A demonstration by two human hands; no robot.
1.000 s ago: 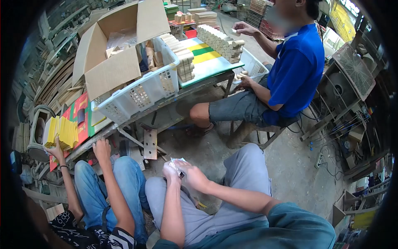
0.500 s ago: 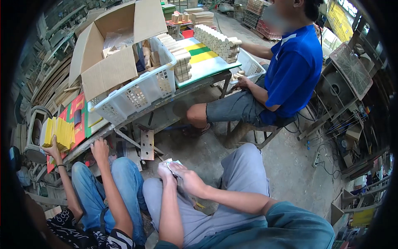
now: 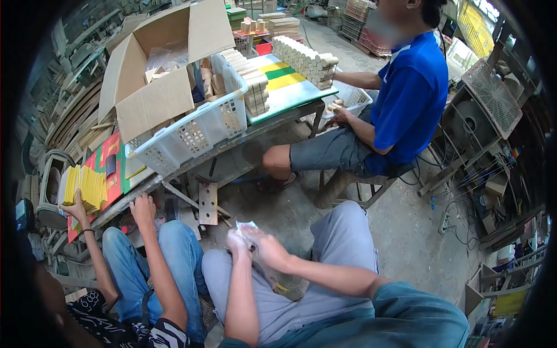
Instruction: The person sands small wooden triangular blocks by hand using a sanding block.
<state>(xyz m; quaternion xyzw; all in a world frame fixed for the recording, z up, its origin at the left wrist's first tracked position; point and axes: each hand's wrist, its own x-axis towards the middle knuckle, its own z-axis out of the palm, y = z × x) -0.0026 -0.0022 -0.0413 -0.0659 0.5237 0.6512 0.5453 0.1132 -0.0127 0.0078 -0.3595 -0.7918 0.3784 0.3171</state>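
Above my lap, my left hand [image 3: 238, 242] is closed on a small crumpled whitish cloth [image 3: 247, 225] whose material I cannot make out for sure. My right hand [image 3: 270, 253] presses against the same cloth from the right, fingers curled and a little blurred. Both hands meet over my grey trousers [image 3: 342, 240]. A small dark spot shows between the hands; whether something is wrapped in the cloth is hidden.
Left of me, a co-worker's hand [image 3: 78, 207] holds a stack of yellow-edged pieces [image 3: 87, 188]. A bench carries a cardboard box [image 3: 154, 104], a white plastic crate [image 3: 197, 139] and stacked wooden cylinders [image 3: 304, 61]. Another person in a blue shirt [image 3: 409, 98] sits opposite.
My right hand has shifted slightly against the cloth, in a rubbing-like motion, and both hands sit a touch further right. The co-workers have barely moved.
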